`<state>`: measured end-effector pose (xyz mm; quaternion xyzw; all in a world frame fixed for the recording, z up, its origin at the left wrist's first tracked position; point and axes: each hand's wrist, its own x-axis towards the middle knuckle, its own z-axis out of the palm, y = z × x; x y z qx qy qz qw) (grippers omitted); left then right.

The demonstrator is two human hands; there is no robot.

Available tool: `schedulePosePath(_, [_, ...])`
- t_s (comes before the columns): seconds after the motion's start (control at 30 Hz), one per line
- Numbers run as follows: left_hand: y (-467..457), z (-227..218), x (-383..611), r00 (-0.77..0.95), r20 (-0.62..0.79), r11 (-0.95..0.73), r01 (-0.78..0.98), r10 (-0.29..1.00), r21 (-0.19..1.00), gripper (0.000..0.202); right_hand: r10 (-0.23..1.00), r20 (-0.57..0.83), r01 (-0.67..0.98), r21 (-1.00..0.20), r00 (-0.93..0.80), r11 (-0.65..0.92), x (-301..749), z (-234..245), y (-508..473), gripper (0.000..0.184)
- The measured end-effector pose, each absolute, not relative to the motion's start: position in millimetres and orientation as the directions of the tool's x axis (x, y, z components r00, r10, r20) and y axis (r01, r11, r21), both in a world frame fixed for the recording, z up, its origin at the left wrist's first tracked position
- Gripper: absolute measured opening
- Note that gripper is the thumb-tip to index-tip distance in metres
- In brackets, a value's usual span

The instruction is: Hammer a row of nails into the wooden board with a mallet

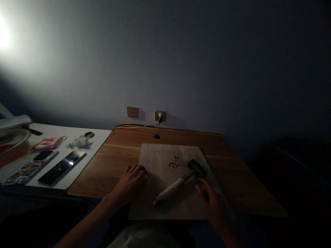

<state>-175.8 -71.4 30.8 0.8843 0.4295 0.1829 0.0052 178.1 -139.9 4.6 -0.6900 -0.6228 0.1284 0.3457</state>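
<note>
A mallet (169,190) with a pale handle and a dark head (197,168) lies slantwise on a wooden board (157,162). Just beyond it are several small shiny nails or screws (173,164), loose on the board. Tiny upright marks or nails (167,152) form a row near the board's far edge. My left hand (134,177) rests at the board's left edge with fingers curled; something small and pale may be between them, too dim to name. Close to the mallet head, my right hand (209,196) has its thumb and fingers apart, nothing visible in it.
The board lies on a brown wooden table (103,165) against the wall. A white table (100,136) adjoins at left, bearing a phone (62,167), a patterned case (28,170), crumpled plastic (80,142) and a bowl (12,148). Cables run to a wall socket (163,113).
</note>
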Motion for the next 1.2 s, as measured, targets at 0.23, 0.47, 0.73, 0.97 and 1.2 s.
schedulePosePath(0.23, [-33, 42, -115, 0.672, 0.233, -0.711, 0.668, 0.703, 0.219, 0.021, 0.998, 0.051, 0.733, -0.68, 0.031, 0.012, 129, 27, -123, 0.055])
schedulePosePath(0.47, [1, 35, -69, 0.698, 0.17, -0.718, 0.671, 0.696, 0.187, 0.017, 0.994, 0.052, 0.744, -0.667, 0.101, -0.041, 125, 18, -114, 0.058])
schedulePosePath(0.73, [7, 40, -53, 0.73, 0.147, -0.744, 0.662, 0.667, 0.089, 0.015, 0.963, 0.144, 0.658, -0.752, 0.226, -0.042, 125, 14, -107, 0.038])
schedulePosePath(0.97, [10, 32, -52, 0.73, 0.193, -0.755, 0.638, 0.655, 0.147, 0.028, 0.957, -0.191, -0.087, -0.981, 0.218, -0.176, 144, 27, -129, 0.058])
schedulePosePath(1.2, [34, 28, -55, 0.628, 0.28, -0.672, 0.563, 0.726, 0.481, 0.026, 0.886, -0.253, -0.156, -0.966, 0.388, -0.208, 163, 23, -119, 0.095])
